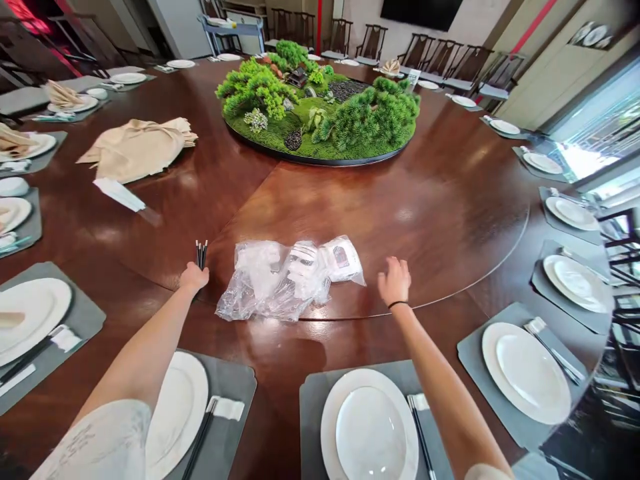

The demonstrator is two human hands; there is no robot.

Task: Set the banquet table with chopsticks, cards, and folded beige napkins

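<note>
Several black chopsticks with pale tips (201, 252) stick up out of my left hand (194, 277), which is closed around them above the table. To the right of that hand lies a crumpled clear plastic bag (265, 283) with white packets inside. A white packet with a dark print (342, 260) sits at the bag's right end. My right hand (395, 280) is just right of this packet, apart from it, over the bare wood. Its fingers are spread a little, and nothing shows in them. A dark band circles the right wrist.
A round wooden table (435, 213) carries a miniature garden (320, 107) in its middle. Folded beige cloths (140, 147) and a white paper sleeve (120, 193) lie at left. Place settings ring the edge, with white plates (370, 427), grey mats (310, 400) and chopsticks (423, 433).
</note>
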